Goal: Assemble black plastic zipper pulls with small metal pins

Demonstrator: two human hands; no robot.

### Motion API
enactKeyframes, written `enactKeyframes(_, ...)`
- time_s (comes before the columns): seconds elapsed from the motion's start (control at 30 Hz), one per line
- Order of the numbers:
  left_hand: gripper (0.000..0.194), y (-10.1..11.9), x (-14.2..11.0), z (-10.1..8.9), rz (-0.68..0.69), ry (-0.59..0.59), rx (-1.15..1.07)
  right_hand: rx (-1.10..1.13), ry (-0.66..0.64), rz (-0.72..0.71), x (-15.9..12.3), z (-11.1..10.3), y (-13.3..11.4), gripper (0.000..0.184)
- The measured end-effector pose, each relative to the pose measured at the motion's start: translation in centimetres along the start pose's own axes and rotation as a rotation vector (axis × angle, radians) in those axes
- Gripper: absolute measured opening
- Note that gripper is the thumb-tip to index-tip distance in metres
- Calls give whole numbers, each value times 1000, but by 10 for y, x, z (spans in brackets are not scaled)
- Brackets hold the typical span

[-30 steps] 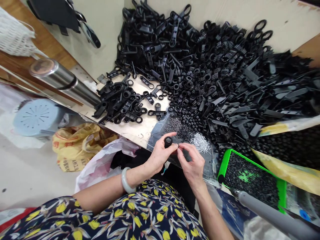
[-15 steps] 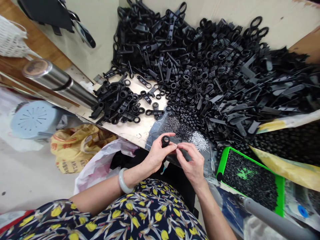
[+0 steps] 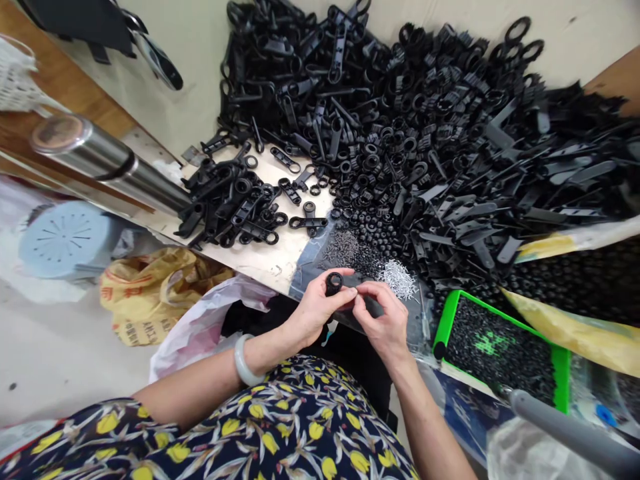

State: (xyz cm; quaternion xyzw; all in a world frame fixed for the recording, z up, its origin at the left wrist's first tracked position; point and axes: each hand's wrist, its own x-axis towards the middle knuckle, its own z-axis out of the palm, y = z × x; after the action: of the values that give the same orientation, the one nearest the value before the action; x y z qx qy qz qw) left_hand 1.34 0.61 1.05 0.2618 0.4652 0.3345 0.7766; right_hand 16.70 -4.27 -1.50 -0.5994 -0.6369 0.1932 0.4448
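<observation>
My left hand (image 3: 316,305) is closed around a black plastic part with a round ring end (image 3: 334,283), which faces up between thumb and fingers. The rest of that part is hidden by the hand. My right hand (image 3: 384,317) meets the left thumb tip, its thumb and forefinger pinched together. Whatever lies in that pinch is too small to make out. Just beyond the hands are a heap of small silver pins (image 3: 397,279), a pile of tiny dark grey pieces (image 3: 340,248) and small round black caps (image 3: 376,230).
Large heaps of black plastic parts (image 3: 425,120) cover the back of the table. A smaller pile of black assemblies (image 3: 237,200) lies at left beside a steel thermos (image 3: 107,157). At right sit a green tray (image 3: 445,320) of black bits and a grey bar (image 3: 555,420).
Both hands stay together, nearly in place. The ring end has tilted slightly, and its opening looks darker now. The camera view has shifted a little.
</observation>
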Motion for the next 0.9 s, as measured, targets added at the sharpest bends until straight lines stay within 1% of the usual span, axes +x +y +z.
enactKeyframes(0.13,60,7,-2,-1,-113,-71,-42,29,-28,33,4,-15,5,9)
enactKeyframes(0.23,49,16,-10,-5,-210,-132,-74,77,-28,88,6,-27,8,8)
enactKeyframes(0.3,42,23,-16,-9,-301,-208,-101,129,-33,123,6,-31,11,8)
enactKeyframes(0.37,40,28,-21,-12,-361,-282,-93,178,-35,148,4,-34,12,8)
enactKeyframes(0.4,40,29,-22,-13,-366,-310,-71,199,-34,155,3,-34,12,8)
enactKeyframes(0.47,36,30,-22,-14,-341,-325,-24,229,-33,155,2,-34,11,10)
enactKeyframes(0.6,33,24,-17,-13,-294,-274,-51,195,-48,82,0,-29,4,13)
enactKeyframes(0.73,42,16,-16,-11,-263,-257,-104,99,-72,6,-4,-21,-1,14)
enactKeyframes(0.9,57,10,-19,-13,-233,-226,-48,9,-108,-34,-7,-12,2,13)
